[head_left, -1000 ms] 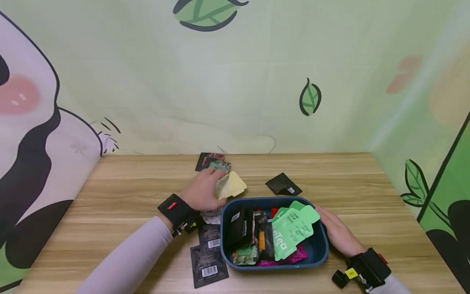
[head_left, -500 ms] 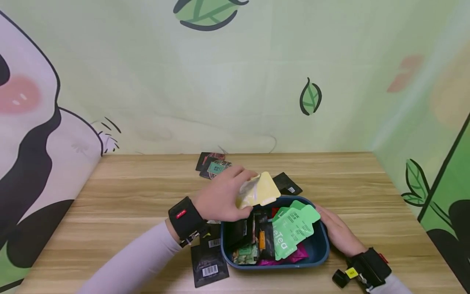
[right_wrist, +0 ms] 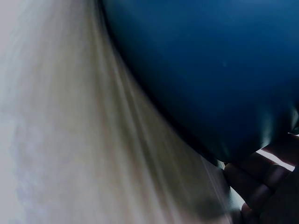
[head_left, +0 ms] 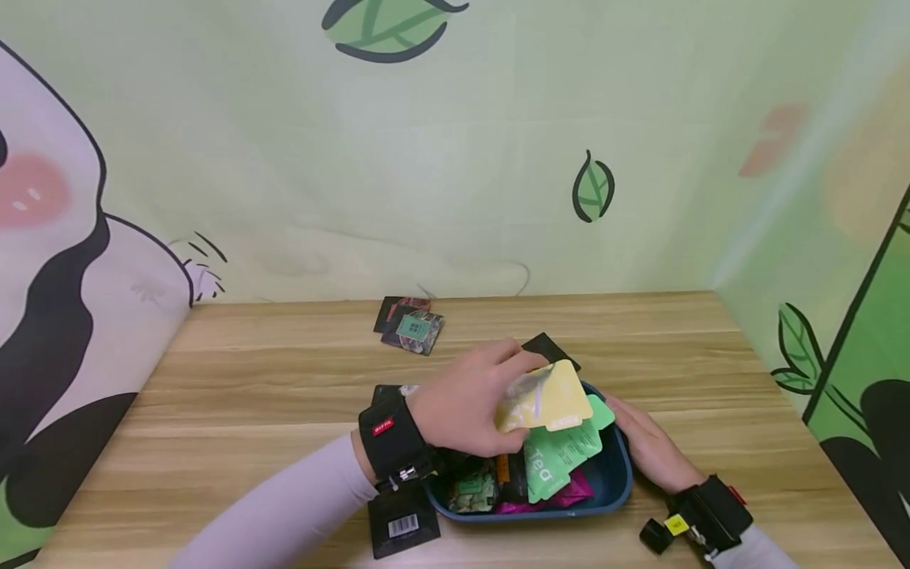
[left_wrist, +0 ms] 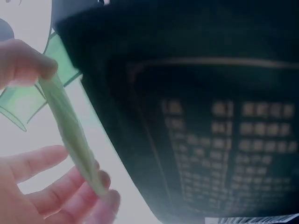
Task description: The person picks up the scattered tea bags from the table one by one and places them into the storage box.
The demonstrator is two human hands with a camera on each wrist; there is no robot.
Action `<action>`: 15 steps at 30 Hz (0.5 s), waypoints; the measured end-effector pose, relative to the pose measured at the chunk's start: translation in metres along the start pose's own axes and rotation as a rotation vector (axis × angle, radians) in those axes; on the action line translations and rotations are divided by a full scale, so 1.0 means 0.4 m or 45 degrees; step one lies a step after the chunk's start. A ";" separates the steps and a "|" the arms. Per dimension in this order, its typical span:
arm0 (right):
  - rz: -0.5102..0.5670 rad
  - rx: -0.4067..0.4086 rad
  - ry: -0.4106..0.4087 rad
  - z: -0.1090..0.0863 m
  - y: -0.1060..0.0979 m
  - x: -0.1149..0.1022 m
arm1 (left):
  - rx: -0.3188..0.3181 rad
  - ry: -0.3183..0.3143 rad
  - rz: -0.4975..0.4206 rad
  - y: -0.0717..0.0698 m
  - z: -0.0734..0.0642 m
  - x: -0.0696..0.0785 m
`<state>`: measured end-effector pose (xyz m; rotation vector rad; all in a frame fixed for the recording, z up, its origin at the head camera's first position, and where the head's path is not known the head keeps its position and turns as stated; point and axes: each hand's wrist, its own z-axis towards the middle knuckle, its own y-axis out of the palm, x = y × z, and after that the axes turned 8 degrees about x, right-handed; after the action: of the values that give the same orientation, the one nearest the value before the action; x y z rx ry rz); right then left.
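Observation:
My left hand (head_left: 472,399) pinches pale yellow packets (head_left: 550,399) between thumb and fingers, above the blue plastic bin (head_left: 618,482). In the left wrist view, the yellow packets (left_wrist: 70,130) show edge-on between the thumb and fingertips. Inside the bin, green packets (head_left: 569,454) lie on the right, partly beneath the yellow ones. A magenta packet (head_left: 572,491), a leafy-patterned packet (head_left: 475,491) and a black-and-orange one (head_left: 513,476) sit lower; my hand hides the bin's left part. My right hand (head_left: 657,446) rests against the bin's right end with its fingers extended.
Black packets (head_left: 415,328) overlap near the table's back edge. Another black packet (head_left: 547,349) lies behind the bin, and one with a barcode (head_left: 404,521) lies at its front left. A printed cloth backdrop (head_left: 498,158) rises behind the wooden table (head_left: 284,371).
My left hand has picked up the yellow packets from the table and carried them right, over the bin. My right hand has stayed at the bin's side.

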<state>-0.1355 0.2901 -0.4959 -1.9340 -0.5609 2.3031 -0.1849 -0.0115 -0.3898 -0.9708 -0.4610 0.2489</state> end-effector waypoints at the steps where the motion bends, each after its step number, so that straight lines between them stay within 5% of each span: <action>1: -0.001 0.000 0.007 0.000 0.000 0.000 | -0.018 -0.006 -0.007 -0.001 -0.002 0.002; 7: 0.002 -0.009 -0.009 0.001 -0.002 0.003 | -0.118 -0.149 -0.044 -0.018 -0.016 -0.021; 15: 0.012 -0.011 -0.008 0.001 0.000 0.003 | -0.084 -0.352 0.155 -0.042 -0.040 -0.147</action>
<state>-0.1361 0.2904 -0.4967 -1.9377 -0.5642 2.3172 -0.2287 -0.0561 -0.3990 -1.0354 -0.6672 0.4838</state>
